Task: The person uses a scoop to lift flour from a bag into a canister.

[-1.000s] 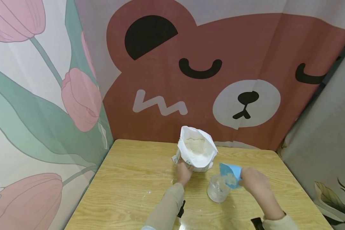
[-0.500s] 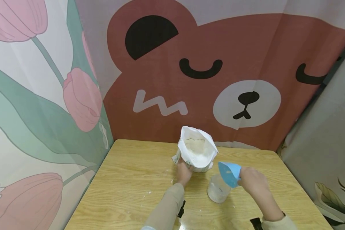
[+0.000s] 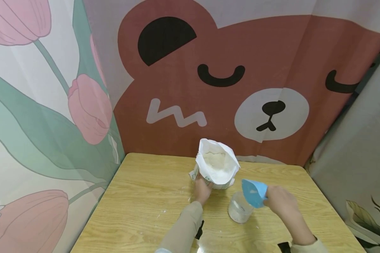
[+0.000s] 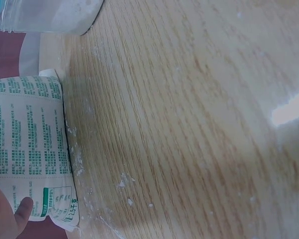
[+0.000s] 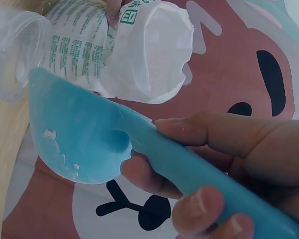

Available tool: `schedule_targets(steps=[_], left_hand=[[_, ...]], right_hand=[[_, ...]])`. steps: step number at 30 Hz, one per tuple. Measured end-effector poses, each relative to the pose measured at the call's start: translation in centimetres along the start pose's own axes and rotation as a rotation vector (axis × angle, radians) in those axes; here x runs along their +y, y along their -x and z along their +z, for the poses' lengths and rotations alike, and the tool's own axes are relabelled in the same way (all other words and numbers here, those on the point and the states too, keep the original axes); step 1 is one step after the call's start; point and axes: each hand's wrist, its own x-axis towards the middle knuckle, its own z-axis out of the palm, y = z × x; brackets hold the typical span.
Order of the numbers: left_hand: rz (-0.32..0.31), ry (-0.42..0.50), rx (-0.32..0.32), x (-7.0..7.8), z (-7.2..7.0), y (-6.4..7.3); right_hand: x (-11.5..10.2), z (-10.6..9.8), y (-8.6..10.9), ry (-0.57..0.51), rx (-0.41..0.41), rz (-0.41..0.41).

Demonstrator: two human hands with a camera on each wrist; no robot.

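The right hand [image 3: 282, 200] grips the handle of a blue scoop [image 5: 74, 134]. The scoop is tilted at the rim of a clear jar [image 3: 240, 208], with only specks of white powder clinging to its bowl. Some white powder lies inside the jar, which stands upright on the table. Behind it to the left is an open white bag of flour [image 3: 218, 175], pale powder showing within and green print on its side [image 4: 27, 134]. Low on the bag's left side, the left hand [image 3: 203, 189] holds it, a thumb and finger against the printed wall.
The wooden table [image 3: 152, 186] has white powder specks scattered near the bag and left forearm. A curtain [image 3: 177, 88] with a brown bear hangs right behind the table's back edge, and a tulip-printed curtain [image 3: 35, 140] hangs along the left.
A second ago powder was falling from the scoop into the jar; now the scoop's bowl is nearly bare. The scoop has shifted only slightly. The left hand and bag have stayed put.
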Motion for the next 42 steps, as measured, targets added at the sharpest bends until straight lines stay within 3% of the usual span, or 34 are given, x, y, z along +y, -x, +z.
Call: schedule_targets(steps=[7, 10, 14, 20, 27, 42], left_hand=[[0.001, 0.006, -0.023, 0.0, -0.1, 0.0], [0.002, 0.005, -0.024, -0.1, -0.1, -0.1], [0.009, 0.010, -0.020, 0.0, -0.2, -0.1], [0.020, 0.021, -0.017, 0.0, -0.2, -0.1], [0.014, 0.019, -0.014, 0.0, -0.2, 0.0], [0.016, 0.015, -0.016, -0.1, 0.0, 0.0]], right_hand=[[0.9, 0.3, 0.2, -0.119, -0.097, 0.015], [1.3, 0.1, 0.3, -0.187, -0.169, 0.051], [1.7, 0.1, 0.4, -0.255, -0.204, 0.092], [2.1, 0.9, 0.8, -0.377, -0.206, 0.131], [2.7, 1.5, 1.0, -0.448, -0.204, 0.172], [4.4, 2.2, 1.7, -0.600, -0.091, 0.232]])
